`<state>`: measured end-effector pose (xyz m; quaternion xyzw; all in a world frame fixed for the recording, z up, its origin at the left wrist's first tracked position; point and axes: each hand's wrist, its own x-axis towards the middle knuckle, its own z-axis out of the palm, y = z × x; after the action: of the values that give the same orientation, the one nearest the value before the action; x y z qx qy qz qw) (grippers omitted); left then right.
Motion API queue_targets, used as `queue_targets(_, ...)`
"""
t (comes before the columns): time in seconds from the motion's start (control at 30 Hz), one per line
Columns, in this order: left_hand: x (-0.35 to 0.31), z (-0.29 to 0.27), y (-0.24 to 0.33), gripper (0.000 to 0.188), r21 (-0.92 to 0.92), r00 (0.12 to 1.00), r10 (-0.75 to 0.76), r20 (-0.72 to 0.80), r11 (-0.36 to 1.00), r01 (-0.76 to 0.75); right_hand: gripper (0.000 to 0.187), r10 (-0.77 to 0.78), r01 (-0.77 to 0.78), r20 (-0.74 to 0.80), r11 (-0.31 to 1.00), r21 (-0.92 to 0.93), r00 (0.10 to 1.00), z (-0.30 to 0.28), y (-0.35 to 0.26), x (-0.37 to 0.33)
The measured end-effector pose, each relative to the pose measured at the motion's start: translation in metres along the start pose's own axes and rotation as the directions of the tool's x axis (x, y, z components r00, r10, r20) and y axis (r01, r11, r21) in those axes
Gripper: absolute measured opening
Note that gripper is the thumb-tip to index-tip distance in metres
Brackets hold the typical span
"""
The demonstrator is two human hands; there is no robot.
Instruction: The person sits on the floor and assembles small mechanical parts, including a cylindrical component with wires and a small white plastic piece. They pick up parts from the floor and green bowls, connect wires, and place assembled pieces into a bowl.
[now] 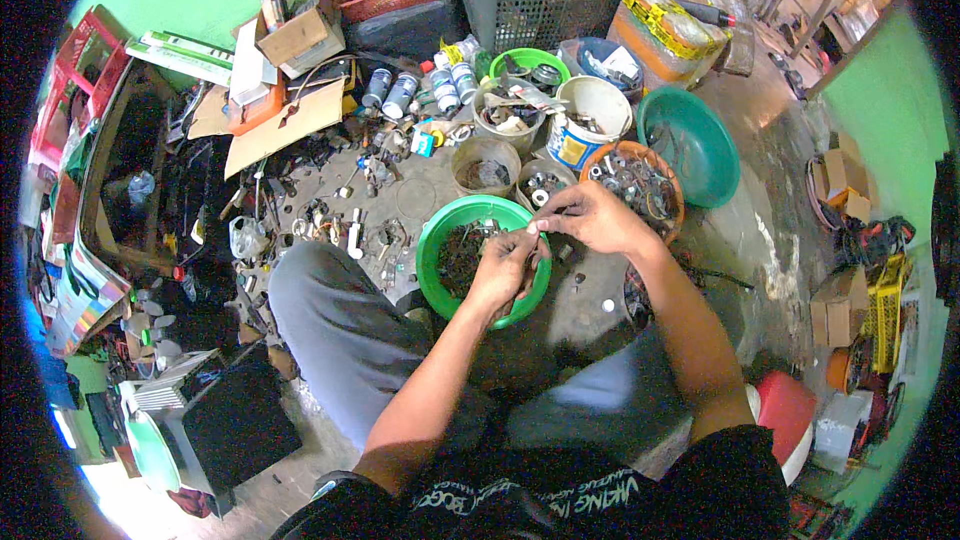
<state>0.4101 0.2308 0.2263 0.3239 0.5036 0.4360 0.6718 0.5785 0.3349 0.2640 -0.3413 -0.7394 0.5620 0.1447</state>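
A bright green basin [428,278] sits on the floor between my legs, with many small dark pieces [462,252] in it, perhaps screws. My left hand [505,268] is over the basin's right side, its fingers curled closed. Just beyond its fingertips, my right hand [592,218] pinches with thumb and forefinger near the basin's rim. The two hands' fingertips almost meet. Whatever is between them is too small and too covered by the fingers to name.
Behind the basin stand a tan tub [486,168], a white bucket [600,105], an orange basket of metal parts [655,190] and an empty teal basin [705,145]. Spray cans [402,95] and scattered parts lie left. A black speaker-like box [235,430] stands lower left.
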Motion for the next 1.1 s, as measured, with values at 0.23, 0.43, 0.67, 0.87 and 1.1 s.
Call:
queue_targets(0.23,0.013,0.004,-0.006,0.043,-0.400,0.991,-0.112,-0.077,0.914,0.073,0.014,-0.163,0.038,-0.441,0.960,-0.279,0.882,-0.054,0.035,-0.001)
queue_targets(0.43,0.040,-0.007,-0.036,0.041,-0.774,0.986,-0.137,-0.098,0.633,0.011,0.015,-0.032,-0.293,-0.739,0.906,-0.306,0.673,-0.112,0.131,0.010)
queue_targets(0.67,0.058,-0.001,-0.037,0.038,-0.487,0.990,-0.137,-0.015,0.866,0.112,0.013,-0.189,-0.377,-0.623,0.652,-0.658,0.759,-0.113,0.190,0.035)
queue_targets(0.87,0.062,0.002,-0.023,0.042,-0.699,0.990,-0.143,0.007,0.707,0.107,0.016,-0.237,-0.292,-0.487,0.559,-0.776,0.841,-0.089,0.130,0.057)
queue_targets(1.1,0.074,-0.008,-0.032,0.043,-0.881,0.995,-0.097,0.037,0.466,0.078,0.039,-0.443,0.310,-0.190,0.819,-0.483,0.876,-0.016,0.048,0.044)
